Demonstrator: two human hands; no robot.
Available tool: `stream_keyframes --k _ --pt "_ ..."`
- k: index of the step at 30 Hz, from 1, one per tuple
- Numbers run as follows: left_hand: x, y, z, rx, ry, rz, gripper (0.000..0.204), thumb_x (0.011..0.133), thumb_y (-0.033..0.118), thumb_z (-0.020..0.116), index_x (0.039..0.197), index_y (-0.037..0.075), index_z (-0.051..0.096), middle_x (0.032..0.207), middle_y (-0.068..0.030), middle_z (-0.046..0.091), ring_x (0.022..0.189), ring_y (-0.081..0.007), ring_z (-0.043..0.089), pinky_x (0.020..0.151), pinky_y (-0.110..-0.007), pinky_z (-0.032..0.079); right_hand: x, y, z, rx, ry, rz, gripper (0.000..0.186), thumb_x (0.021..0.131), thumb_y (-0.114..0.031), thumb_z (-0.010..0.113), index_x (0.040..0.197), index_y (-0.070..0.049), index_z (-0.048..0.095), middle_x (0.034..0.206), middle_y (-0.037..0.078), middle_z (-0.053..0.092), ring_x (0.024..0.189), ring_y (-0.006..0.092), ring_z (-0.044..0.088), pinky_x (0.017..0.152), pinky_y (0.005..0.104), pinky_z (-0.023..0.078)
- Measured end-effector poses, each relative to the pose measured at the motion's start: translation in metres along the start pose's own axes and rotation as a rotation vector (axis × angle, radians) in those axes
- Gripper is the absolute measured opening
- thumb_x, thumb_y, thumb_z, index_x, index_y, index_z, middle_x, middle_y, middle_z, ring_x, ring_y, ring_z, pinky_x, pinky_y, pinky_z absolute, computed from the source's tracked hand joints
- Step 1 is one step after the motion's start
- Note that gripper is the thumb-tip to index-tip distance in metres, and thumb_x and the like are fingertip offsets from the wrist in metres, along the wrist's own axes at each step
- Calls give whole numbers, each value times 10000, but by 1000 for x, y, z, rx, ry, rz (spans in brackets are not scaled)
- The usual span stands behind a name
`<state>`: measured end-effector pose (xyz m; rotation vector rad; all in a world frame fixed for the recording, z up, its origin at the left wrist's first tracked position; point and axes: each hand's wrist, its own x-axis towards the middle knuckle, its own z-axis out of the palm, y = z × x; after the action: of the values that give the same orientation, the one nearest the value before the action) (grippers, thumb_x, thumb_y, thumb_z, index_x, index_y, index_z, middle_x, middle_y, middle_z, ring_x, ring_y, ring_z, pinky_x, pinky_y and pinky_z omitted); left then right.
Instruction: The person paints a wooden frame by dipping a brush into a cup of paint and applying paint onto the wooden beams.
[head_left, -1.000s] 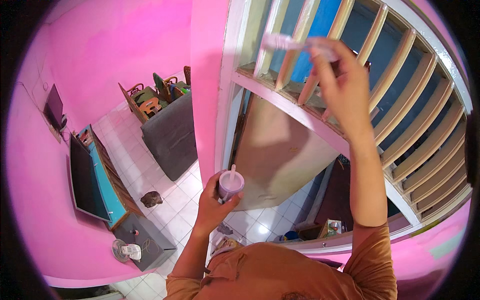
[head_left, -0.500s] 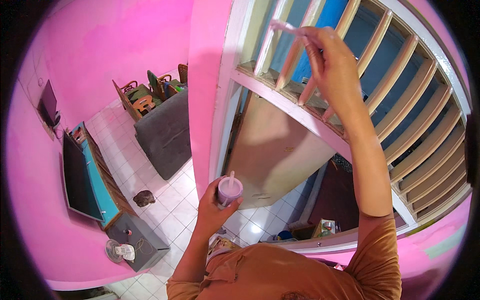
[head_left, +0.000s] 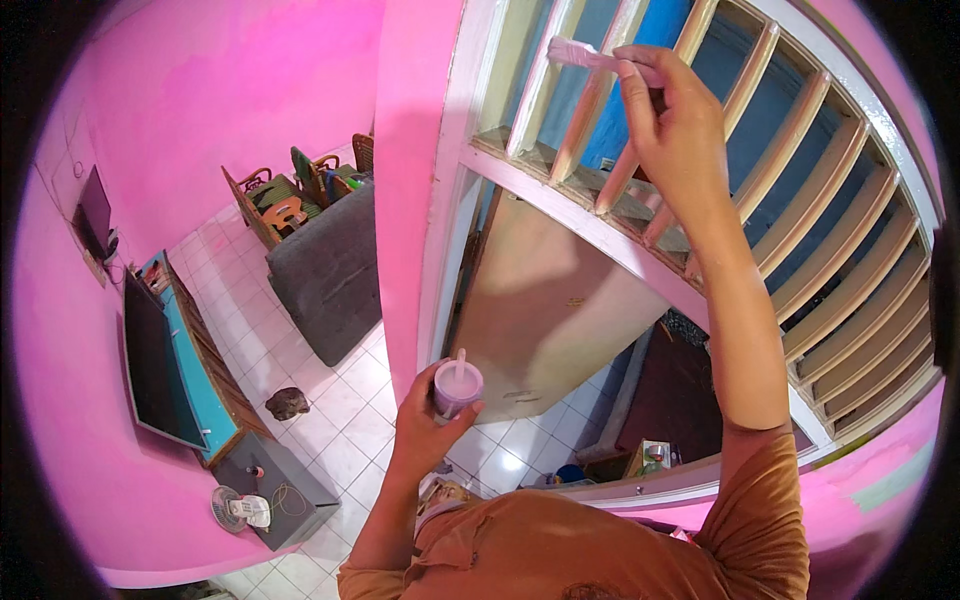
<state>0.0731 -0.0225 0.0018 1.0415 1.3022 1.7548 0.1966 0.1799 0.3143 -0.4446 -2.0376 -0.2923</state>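
My left hand [head_left: 422, 428] is wrapped round a small paint cup [head_left: 454, 400] held upright below the slatted opening. Pale pinkish-lilac paint fills it, and a stirring stick [head_left: 461, 362] stands up out of it. Raised high in front, my right hand [head_left: 677, 125] grips a paintbrush [head_left: 578, 54] by its handle. The brush lies nearly level, its lilac-coated bristles pointing left, in front of a white-coated slat [head_left: 545, 85]. Other wooden slats [head_left: 808, 212] to the right look cream or bare. Whether the bristles touch the slat, I cannot tell.
Below the slats runs a white frame bar [head_left: 560, 203], with a beige door [head_left: 555, 300] beneath it. At left are a grey sofa [head_left: 325, 270], a television [head_left: 160, 360], a fan [head_left: 230, 507] on a grey cabinet [head_left: 290, 480], and a dark animal-like shape [head_left: 287, 403] on the tiles.
My right hand has shifted slightly to the right, and the brush shows more clearly now, more level than before. My left hand still holds the cup in nearly the same place.
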Motion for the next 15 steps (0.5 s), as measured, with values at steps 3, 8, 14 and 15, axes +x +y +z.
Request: stream_keyframes --k 3,8,14,15 --pt "-4 -2 -6 -18 31 -20 707 824 86 825 1415 -30 455 1285 -131 607 1172 -217 626 1009 -357 502 -5 -25 -2 221 -142 292 213 987 -172 591 1067 19 637 845 223 697 796 400 683 711 455 535" --pt "-3 1 -4 -51 23 -22 714 819 94 833 1412 -33 457 1283 -137 611 1173 -218 627 1004 -357 507 -23 -4 22 98 -150 93 205 971 -168 586 1041 17 639 893 228 711 849 432 678 767 475 531" --pt "-4 2 -4 -30 27 -17 715 815 98 839 1408 -33 461 1289 -144 611 1180 -225 625 1017 -362 502 0 4 13 25 30 62 217 970 -169 587 1069 15 646 896 223 715 805 435 679 732 473 538" --pt "-5 0 -5 -34 37 -30 709 816 98 838 1404 -36 464 1290 -146 610 1186 -227 622 1023 -365 498 5 -1 9 51 83 81 220 966 -166 587 1077 14 647 889 219 715 797 435 680 723 474 539"
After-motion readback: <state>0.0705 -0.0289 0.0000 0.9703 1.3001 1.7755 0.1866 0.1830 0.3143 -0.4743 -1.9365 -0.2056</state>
